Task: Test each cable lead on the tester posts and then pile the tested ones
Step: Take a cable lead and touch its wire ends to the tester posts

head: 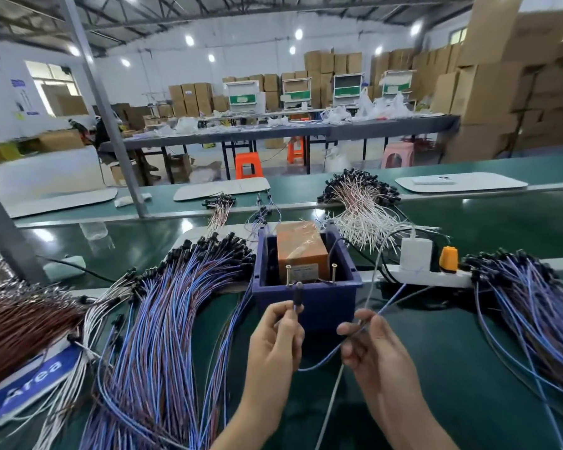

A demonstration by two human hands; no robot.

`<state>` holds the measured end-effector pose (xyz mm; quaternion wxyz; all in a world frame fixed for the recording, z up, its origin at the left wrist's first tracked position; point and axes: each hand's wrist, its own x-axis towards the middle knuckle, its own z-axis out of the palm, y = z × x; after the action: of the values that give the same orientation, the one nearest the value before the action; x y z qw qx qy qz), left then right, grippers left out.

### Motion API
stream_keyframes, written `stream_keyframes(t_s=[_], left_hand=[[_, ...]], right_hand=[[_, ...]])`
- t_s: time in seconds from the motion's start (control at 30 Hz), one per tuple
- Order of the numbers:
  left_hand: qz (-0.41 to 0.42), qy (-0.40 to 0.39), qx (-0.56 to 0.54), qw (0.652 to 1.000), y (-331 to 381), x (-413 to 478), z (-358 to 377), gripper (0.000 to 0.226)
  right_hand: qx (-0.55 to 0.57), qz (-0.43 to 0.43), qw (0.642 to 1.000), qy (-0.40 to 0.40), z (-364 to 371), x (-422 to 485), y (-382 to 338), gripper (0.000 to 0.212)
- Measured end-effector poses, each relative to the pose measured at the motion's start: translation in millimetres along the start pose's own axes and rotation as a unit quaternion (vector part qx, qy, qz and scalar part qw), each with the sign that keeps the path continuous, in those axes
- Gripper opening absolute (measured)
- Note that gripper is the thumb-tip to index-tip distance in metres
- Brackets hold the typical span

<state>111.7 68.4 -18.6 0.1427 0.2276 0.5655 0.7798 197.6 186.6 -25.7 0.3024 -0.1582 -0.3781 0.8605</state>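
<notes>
One cable lead (319, 360) spans both hands: the left hand (275, 339) pinches its black plug (297, 292) upright just beside the left tester post (288, 274); the right hand (374, 349) pinches the lead farther along.

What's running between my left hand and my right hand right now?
In the head view, one blue cable lead sags in a loop from the left hand, pinching its black plug end, to the right hand, pinching the wire.
</notes>
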Motion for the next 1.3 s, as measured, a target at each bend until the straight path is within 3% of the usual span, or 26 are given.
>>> stream_keyframes(t_s=[0.2,0.37,0.5,0.57,0.67,0.83,1.03,1.3], left_hand=[[0.013,0.018,0.015,1.000,-5,-6,0,0.027],[-0.041,0.079,-0.084,0.992,-9,4,-2,0.021],[-0.073,0.117,-0.143,0.980,-8,8,-7,0.030],[-0.098,0.126,-0.178,0.971,-8,11,-12,0.032],[-0.119,0.109,-0.202,0.966,-7,15,-13,0.029],[-0.081,0.074,-0.155,0.982,2,13,-13,0.028],[-0.102,0.098,-0.186,0.972,2,12,-17,0.027],[-0.086,0.113,-0.208,0.968,-2,13,-14,0.019]], right_hand=[[-0.084,0.006,0.994,-0.073,-7,-4,8,0.028],[-0.161,0.006,0.980,-0.117,-3,-5,13,0.053],[-0.180,0.012,0.977,-0.116,-4,-5,13,0.023],[-0.179,0.018,0.977,-0.116,-3,-5,14,0.019],[-0.162,0.018,0.981,-0.102,-2,-5,15,0.023],[-0.112,0.030,0.989,-0.095,-7,0,16,0.028],[-0.140,0.030,0.983,-0.116,-2,0,23,0.018],[-0.201,0.047,0.968,-0.143,18,5,27,0.022]])
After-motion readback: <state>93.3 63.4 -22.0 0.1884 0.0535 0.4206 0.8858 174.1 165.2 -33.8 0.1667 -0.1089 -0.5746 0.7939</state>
